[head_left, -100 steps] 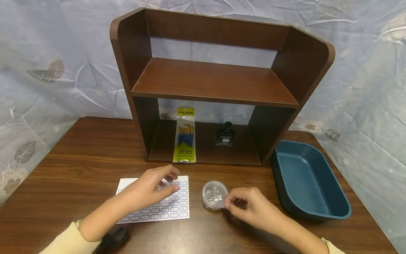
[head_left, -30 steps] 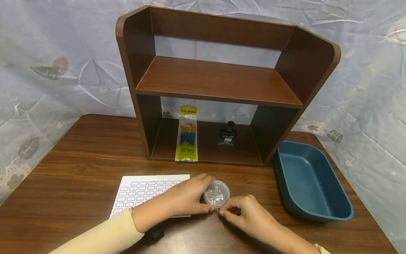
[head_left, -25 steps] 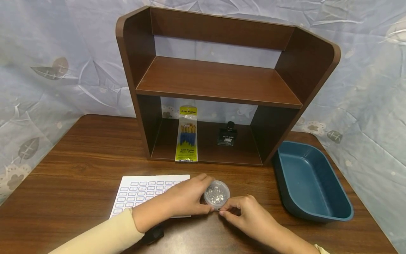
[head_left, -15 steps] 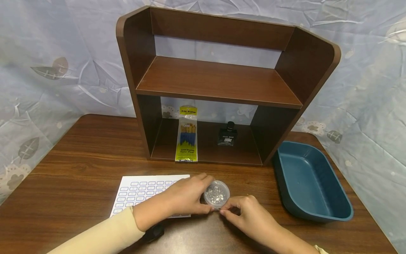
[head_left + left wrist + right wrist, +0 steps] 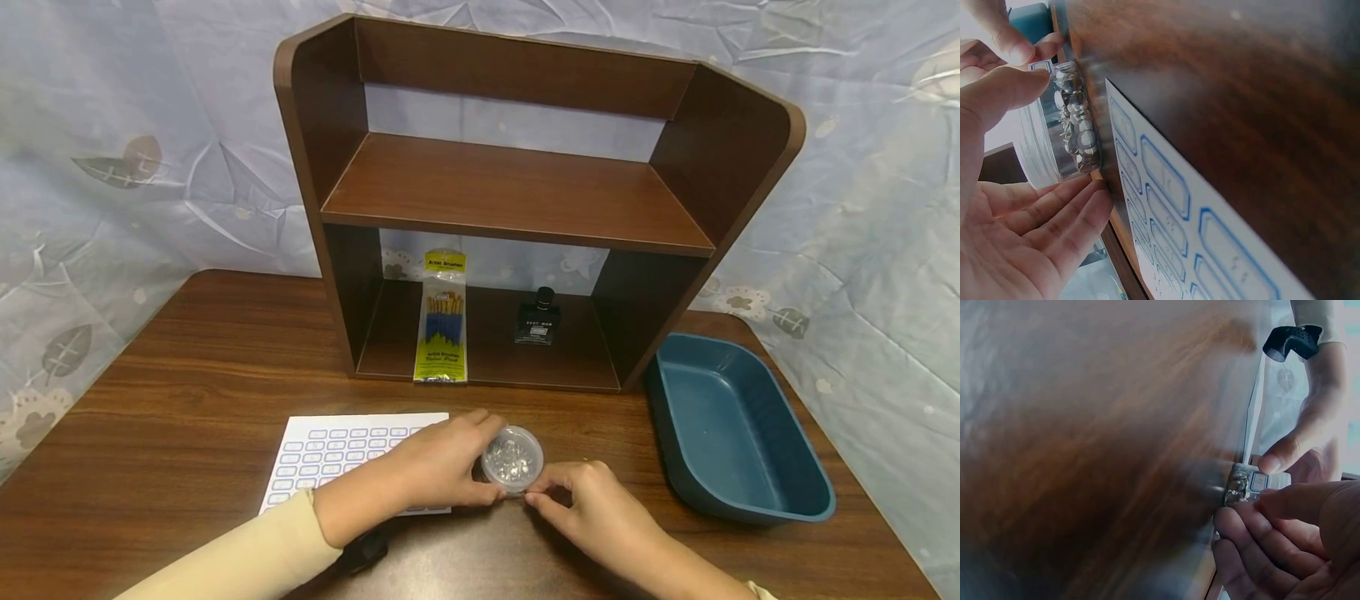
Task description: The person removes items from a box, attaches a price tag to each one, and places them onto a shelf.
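Observation:
A small round clear jar [image 5: 513,458] of silver thumbtacks [image 5: 1075,122] stands on the table in the head view, with its lid [image 5: 1038,147] on. My left hand [image 5: 450,458] holds the jar from its left side, thumb at the front and fingers behind. A small blue-bordered sticker label [image 5: 1259,481] lies against the jar's clear side. Its edge is between the fingertips of my right hand [image 5: 588,508], thumb on the front of the jar; the left thumb touches the label's other end. The sheet of blue-bordered labels [image 5: 322,458] lies under my left forearm, partly hidden.
Behind the hands stands a brown two-level shelf [image 5: 517,196]. Its lower level holds a pack of artist brushes [image 5: 442,325] and a dark bottle [image 5: 537,321]. A blue-green bin [image 5: 738,429] sits at the right of the wooden table [image 5: 225,358].
My left hand has come from above the label sheet to the jar. The right hand has brought the label to the jar's front, then shifted slightly right along it.

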The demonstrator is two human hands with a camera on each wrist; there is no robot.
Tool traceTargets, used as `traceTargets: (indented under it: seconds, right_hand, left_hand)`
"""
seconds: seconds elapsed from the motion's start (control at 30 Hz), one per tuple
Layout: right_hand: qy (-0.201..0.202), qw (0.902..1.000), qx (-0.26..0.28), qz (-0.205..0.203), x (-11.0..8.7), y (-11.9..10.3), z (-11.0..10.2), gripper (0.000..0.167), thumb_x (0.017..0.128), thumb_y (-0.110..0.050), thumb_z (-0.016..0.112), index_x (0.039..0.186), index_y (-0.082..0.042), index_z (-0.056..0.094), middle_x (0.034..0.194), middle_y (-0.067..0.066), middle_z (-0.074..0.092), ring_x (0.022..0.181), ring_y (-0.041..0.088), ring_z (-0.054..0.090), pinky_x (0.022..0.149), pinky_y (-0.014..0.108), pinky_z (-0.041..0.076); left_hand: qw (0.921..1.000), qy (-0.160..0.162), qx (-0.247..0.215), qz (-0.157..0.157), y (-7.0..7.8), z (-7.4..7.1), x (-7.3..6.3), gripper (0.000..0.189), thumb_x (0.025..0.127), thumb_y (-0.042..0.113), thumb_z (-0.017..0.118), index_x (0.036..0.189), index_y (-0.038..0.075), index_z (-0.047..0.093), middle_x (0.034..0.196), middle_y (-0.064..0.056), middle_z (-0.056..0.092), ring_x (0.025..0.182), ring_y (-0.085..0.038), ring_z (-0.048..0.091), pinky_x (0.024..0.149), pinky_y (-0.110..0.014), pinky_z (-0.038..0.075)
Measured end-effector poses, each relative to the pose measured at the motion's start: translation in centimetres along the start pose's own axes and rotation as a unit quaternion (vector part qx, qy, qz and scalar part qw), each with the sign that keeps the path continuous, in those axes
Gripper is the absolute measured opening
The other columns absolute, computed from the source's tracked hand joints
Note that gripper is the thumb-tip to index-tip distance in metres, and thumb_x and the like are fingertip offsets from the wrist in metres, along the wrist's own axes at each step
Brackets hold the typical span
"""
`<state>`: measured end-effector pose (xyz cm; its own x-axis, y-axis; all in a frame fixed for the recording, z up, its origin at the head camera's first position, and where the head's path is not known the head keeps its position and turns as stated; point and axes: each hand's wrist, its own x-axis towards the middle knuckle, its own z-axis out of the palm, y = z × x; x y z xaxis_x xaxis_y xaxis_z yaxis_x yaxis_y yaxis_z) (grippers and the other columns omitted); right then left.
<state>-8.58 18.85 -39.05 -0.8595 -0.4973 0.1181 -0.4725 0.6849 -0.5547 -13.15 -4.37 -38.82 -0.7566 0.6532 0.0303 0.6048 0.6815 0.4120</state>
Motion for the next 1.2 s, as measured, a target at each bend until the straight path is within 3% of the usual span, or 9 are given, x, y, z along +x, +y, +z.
traceTargets:
  seconds: [0.27,0.5,0.8,0.9,1.0,1.1,1.2]
  right_hand:
    - [-0.028,0.9993,0.016,0.018,0.3,0.1,-0.3,0.011,0.095,-0.026,0.078,0.086,-0.021,0.075,0.081,-0.014,0.073,0.073,-0.009,0.061,0.061,0.017,0.054]
    - [-0.03,0.997,-0.043,0.057,0.7,0.1,-0.5,0.022,0.09,-0.036,0.083,0.09,-0.017,0.073,0.083,-0.008,0.07,0.073,-0.003,0.061,0.06,0.017,0.05]
    - [-0.009,0.9941,-0.093,0.055,1.2,0.0,-0.3,0.026,0.087,-0.035,0.085,0.094,-0.014,0.072,0.083,-0.008,0.064,0.072,0.001,0.056,0.06,0.019,0.048]
    - [-0.003,0.9939,-0.1,0.047,1.1,0.2,-0.3,0.034,0.087,-0.037,0.085,0.105,-0.012,0.072,0.09,-0.006,0.066,0.079,0.005,0.061,0.065,0.022,0.054]
    - [-0.002,0.9952,-0.093,0.029,1.2,0.5,-0.2,0.044,0.089,-0.037,0.084,0.119,-0.008,0.07,0.106,-0.001,0.072,0.095,0.012,0.07,0.079,0.03,0.062]
    - [-0.01,0.9978,-0.065,0.013,1.3,0.9,-0.3,0.052,0.092,-0.037,0.081,0.131,-0.006,0.066,0.122,0.005,0.073,0.113,0.02,0.072,0.094,0.039,0.062]
    - [-0.018,0.9996,-0.02,0.003,1.4,1.3,-0.3,0.054,0.095,-0.038,0.078,0.136,-0.005,0.063,0.129,0.006,0.073,0.119,0.023,0.072,0.097,0.041,0.061]
  left_hand:
    - [1.0,0.001,-0.002,-0.002,0.0,0.1,0.0,0.068,0.081,0.039,0.087,0.133,0.005,0.06,0.12,-0.005,0.069,0.104,-0.017,0.069,0.088,-0.032,0.062]
    - [1.0,-0.001,-0.001,-0.003,-0.1,0.1,0.0,0.07,0.082,0.039,0.087,0.136,0.004,0.059,0.124,-0.007,0.068,0.107,-0.018,0.069,0.09,-0.033,0.062]
    - [1.0,0.004,-0.004,0.0,-0.1,0.2,0.0,0.069,0.081,0.039,0.087,0.134,0.005,0.06,0.121,-0.006,0.069,0.103,-0.017,0.069,0.088,-0.032,0.062]
    - [0.9999,0.005,-0.01,0.001,-0.1,0.2,0.0,0.068,0.08,0.038,0.087,0.134,0.005,0.061,0.12,-0.005,0.069,0.102,-0.016,0.069,0.088,-0.031,0.062]
    - [0.9999,0.004,-0.016,0.002,-0.1,0.1,0.0,0.067,0.08,0.037,0.088,0.133,0.005,0.061,0.119,-0.005,0.069,0.102,-0.016,0.068,0.089,-0.031,0.061]
    - [0.9993,0.003,-0.037,-0.003,-0.1,0.1,-0.1,0.067,0.082,0.037,0.088,0.134,0.005,0.061,0.121,-0.006,0.069,0.106,-0.017,0.068,0.092,-0.033,0.061]
    - [0.9979,0.004,-0.065,-0.007,-0.2,0.0,-0.2,0.066,0.084,0.035,0.087,0.136,0.004,0.06,0.125,-0.008,0.069,0.112,-0.02,0.068,0.097,-0.038,0.06]
